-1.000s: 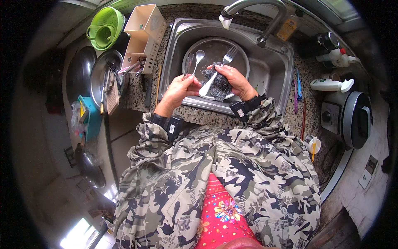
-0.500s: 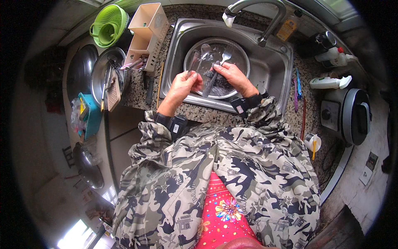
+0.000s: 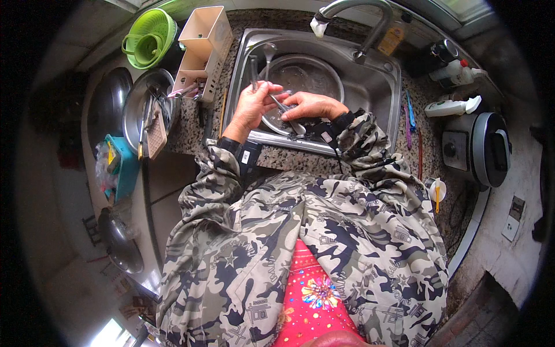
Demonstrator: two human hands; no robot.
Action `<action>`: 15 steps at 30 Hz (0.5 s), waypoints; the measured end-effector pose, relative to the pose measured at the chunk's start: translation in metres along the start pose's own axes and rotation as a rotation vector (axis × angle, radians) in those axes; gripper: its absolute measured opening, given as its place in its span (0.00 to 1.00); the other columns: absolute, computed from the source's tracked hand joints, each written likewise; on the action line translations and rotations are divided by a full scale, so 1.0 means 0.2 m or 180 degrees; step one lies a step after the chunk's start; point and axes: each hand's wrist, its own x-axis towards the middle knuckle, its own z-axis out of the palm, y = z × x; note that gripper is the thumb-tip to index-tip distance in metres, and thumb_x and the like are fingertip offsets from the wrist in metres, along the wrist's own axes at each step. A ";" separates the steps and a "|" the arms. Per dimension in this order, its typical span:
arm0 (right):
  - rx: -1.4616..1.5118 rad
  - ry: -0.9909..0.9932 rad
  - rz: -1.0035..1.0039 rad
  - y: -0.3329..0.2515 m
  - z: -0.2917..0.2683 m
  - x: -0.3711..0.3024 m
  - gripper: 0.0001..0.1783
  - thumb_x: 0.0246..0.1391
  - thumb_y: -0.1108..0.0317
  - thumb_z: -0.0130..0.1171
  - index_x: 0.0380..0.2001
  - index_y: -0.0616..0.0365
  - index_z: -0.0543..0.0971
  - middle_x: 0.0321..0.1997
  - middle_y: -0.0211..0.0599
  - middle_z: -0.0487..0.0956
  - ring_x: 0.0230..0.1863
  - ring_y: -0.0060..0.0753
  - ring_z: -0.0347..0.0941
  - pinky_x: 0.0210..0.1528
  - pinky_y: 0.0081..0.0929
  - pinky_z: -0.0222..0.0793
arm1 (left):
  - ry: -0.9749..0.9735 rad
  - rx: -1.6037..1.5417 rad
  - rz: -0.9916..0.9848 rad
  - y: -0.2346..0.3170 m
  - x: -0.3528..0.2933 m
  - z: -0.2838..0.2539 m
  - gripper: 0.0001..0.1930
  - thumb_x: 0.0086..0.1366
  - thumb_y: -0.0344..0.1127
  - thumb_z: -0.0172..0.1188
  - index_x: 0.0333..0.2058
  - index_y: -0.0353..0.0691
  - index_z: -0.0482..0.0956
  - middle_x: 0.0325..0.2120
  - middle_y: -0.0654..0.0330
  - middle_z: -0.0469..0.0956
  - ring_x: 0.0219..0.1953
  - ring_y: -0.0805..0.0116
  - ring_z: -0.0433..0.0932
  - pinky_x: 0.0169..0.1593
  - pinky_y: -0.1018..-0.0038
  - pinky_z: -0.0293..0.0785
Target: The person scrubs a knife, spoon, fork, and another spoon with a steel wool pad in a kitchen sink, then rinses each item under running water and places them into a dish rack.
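Observation:
Over the sink my left hand (image 3: 251,111) is closed around a slender metal utensil (image 3: 253,68), whose far end sticks up past the fingers; its kind cannot be made out. My right hand (image 3: 315,106) grips a metal spoon (image 3: 298,129), bowl toward me. The spoon's handle slants up to the left fingers. Beneath both hands lies a round metal basin (image 3: 340,81) with a little water, set in the steel sink (image 3: 378,87). Another spoon (image 3: 269,53) leans at the basin's far left, bowl up.
The faucet (image 3: 361,55) arches over the sink's far right. Left stand a cream utensil holder (image 3: 217,40), green baskets (image 3: 147,34) and a metal bowl (image 3: 134,110) of utensils. To the right are bottles (image 3: 454,107), a rice cooker (image 3: 485,147) and a white cup (image 3: 433,188).
The fork in my right hand is no longer seen there; a spoon is in its place. My right hand has moved left and slightly nearer, closer to my left hand.

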 end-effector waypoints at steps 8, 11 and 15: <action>0.0321 0.1567 0.0131 0.14 0.01 -0.06 0.21 0.51 0.53 0.59 0.37 0.62 0.77 0.32 0.37 0.78 0.35 0.27 0.72 0.41 0.26 0.66 | 0.1179 0.0019 0.0528 0.04 0.05 -0.18 0.09 0.69 0.35 0.41 0.34 0.36 0.67 0.32 0.50 0.76 0.29 0.54 0.81 0.28 0.68 0.82; 0.0194 0.2684 -0.0422 0.07 0.02 -0.04 0.18 0.54 0.55 0.57 0.38 0.60 0.76 0.35 0.39 0.78 0.37 0.28 0.72 0.41 0.25 0.67 | 0.1268 0.0389 0.0732 0.05 0.06 -0.19 0.09 0.69 0.35 0.42 0.34 0.36 0.68 0.31 0.50 0.76 0.28 0.57 0.81 0.30 0.70 0.82; -0.0250 0.3285 -0.1316 -0.08 0.04 -0.02 0.12 0.51 0.66 0.60 0.38 0.61 0.77 0.38 0.35 0.76 0.41 0.27 0.72 0.45 0.23 0.66 | 0.1163 0.0633 0.0813 0.05 0.07 -0.12 0.09 0.69 0.34 0.42 0.34 0.36 0.68 0.31 0.50 0.77 0.26 0.61 0.80 0.29 0.71 0.82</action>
